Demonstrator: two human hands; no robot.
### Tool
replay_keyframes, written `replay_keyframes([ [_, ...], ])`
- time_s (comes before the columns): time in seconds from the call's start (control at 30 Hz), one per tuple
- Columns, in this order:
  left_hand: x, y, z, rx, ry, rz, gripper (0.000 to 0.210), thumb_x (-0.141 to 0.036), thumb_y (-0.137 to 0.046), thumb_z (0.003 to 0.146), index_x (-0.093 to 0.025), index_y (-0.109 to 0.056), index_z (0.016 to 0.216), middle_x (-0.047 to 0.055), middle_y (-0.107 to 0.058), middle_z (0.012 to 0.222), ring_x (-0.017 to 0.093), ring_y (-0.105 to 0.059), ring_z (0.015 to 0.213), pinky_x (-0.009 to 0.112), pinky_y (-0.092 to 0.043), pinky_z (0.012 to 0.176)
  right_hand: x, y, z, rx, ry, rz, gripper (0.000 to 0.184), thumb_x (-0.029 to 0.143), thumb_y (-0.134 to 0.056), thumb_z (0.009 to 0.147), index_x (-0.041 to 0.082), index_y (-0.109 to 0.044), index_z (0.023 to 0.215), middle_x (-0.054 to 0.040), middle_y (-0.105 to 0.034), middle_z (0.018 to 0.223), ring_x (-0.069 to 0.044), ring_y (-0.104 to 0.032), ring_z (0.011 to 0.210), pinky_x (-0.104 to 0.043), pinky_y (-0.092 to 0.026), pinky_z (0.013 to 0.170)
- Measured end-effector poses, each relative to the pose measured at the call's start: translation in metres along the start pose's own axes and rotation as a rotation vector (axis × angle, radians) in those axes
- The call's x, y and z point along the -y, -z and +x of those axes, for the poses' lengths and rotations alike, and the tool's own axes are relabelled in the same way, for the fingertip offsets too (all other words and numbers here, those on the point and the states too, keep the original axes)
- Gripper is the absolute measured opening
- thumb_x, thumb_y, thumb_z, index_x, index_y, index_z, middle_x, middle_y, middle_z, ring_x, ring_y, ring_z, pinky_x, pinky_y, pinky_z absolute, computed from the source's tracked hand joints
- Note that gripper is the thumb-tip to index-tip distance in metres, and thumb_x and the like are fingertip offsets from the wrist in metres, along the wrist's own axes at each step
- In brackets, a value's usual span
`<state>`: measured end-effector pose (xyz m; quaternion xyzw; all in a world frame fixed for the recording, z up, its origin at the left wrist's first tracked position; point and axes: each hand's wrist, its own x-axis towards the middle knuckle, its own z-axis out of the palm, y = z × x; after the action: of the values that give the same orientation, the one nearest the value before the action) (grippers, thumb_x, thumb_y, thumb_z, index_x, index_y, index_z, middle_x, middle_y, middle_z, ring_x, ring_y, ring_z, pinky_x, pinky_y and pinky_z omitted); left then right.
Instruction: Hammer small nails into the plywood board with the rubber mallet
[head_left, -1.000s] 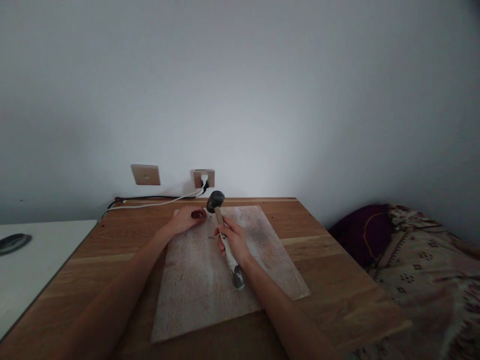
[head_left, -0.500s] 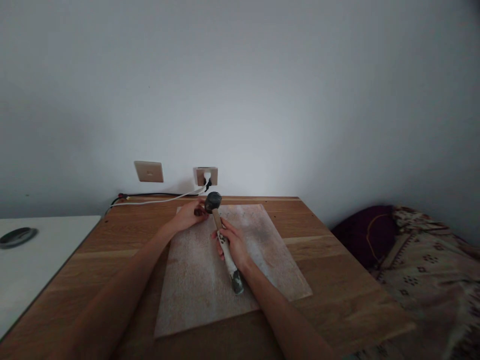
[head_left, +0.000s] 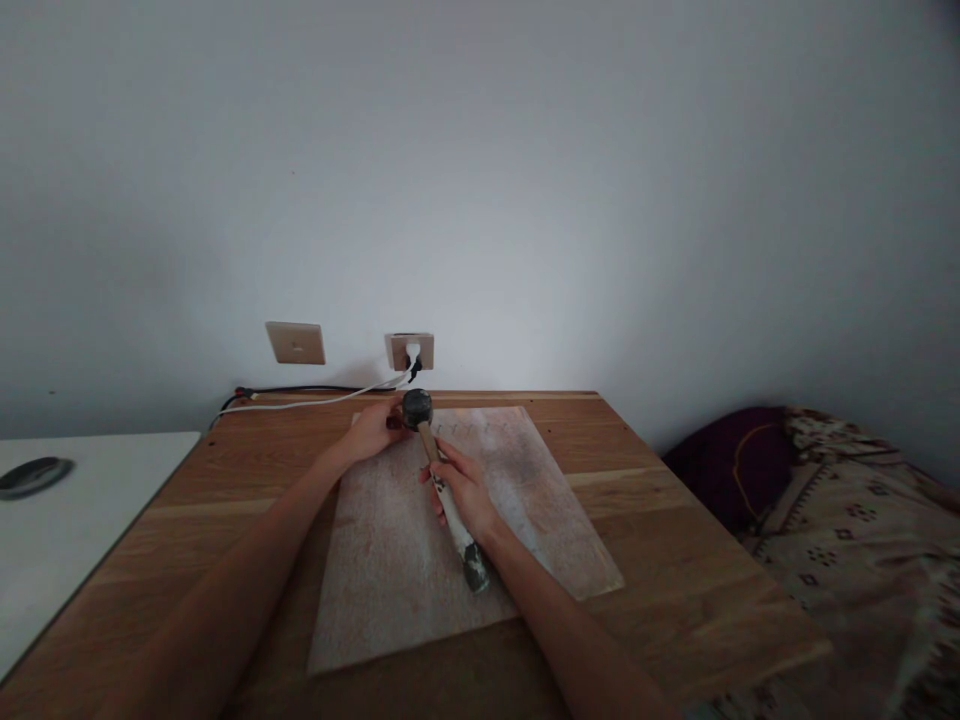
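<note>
My right hand (head_left: 463, 488) is wrapped round the handle of a mallet (head_left: 454, 522), which has a dark, rounded head and a pale, worn grip with a dark butt. The mallet slants over a flat, stained board (head_left: 405, 590). At the board's far left corner, my left hand (head_left: 373, 428) has its fingers bent together behind the mallet head. A small dark reddish-brown thing (head_left: 394, 422) shows at those fingers; what exactly they pinch is hidden. Several thin nails (head_left: 471, 428) stand in a row along the board's far edge, right of the mallet head.
The board lies on a wooden table (head_left: 675, 560) against a wall. Behind it are a socket (head_left: 410, 352) with plugs and cables (head_left: 315, 403). To the left, a white surface (head_left: 82, 540) holds a dark round object (head_left: 34, 478). Patterned cloth (head_left: 855, 540) lies at right.
The mallet head has dropped and shifted slightly left, toward my left hand's fingers. My left hand stays almost in place at the board's corner.
</note>
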<state>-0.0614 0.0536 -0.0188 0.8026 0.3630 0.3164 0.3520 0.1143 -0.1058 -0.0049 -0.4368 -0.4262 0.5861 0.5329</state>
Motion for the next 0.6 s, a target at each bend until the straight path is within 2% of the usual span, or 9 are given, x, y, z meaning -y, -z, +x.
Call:
replay_keyframes([
  [0.1, -0.0009, 0.0006, -0.0003, 0.002, 0.003, -0.002, 0.045, -0.033, -0.076, 0.070, -0.017, -0.068, 0.111, 0.008, -0.079, 0.099, 0.028, -0.074, 0.091, 0.039, -0.058, 0.085, 0.0002, -0.0001, 0.0000, 0.008, -0.007, 0.000, 0.056, 0.039, -0.065, 0.076, 0.020, -0.066, 0.128, 0.0013, -0.071, 0.080, -0.007, -0.049, 0.036, -0.020, -0.038, 0.029],
  [0.27, -0.0035, 0.0026, -0.0015, 0.018, -0.018, -0.031, 0.054, -0.032, -0.076, 0.073, -0.016, -0.065, 0.123, 0.009, -0.080, 0.098, 0.028, -0.074, 0.087, 0.039, -0.058, 0.083, -0.0001, -0.0001, 0.0005, -0.013, -0.003, -0.001, 0.058, 0.038, -0.063, 0.075, 0.020, -0.066, 0.130, 0.0011, -0.071, 0.080, -0.007, -0.050, 0.037, -0.019, -0.037, 0.029],
  [0.47, 0.0001, 0.0008, -0.0004, 0.020, -0.022, -0.057, 0.044, -0.032, -0.076, 0.073, -0.015, -0.068, 0.114, 0.009, -0.080, 0.090, 0.026, -0.075, 0.082, 0.037, -0.059, 0.081, -0.0005, 0.0010, 0.0012, -0.007, 0.040, -0.012, 0.060, 0.037, -0.060, 0.076, 0.019, -0.064, 0.133, 0.0013, -0.070, 0.080, -0.007, -0.048, 0.036, -0.019, -0.037, 0.028],
  [0.6, 0.0017, 0.0004, 0.0004, 0.022, -0.040, -0.083, 0.052, -0.033, -0.077, 0.073, -0.015, -0.067, 0.120, 0.010, -0.080, 0.098, 0.027, -0.075, 0.086, 0.038, -0.060, 0.082, 0.0003, 0.0013, 0.0007, -0.006, 0.012, -0.026, 0.059, 0.036, -0.060, 0.076, 0.018, -0.065, 0.132, 0.0013, -0.069, 0.078, -0.008, -0.048, 0.036, -0.020, -0.037, 0.028],
])
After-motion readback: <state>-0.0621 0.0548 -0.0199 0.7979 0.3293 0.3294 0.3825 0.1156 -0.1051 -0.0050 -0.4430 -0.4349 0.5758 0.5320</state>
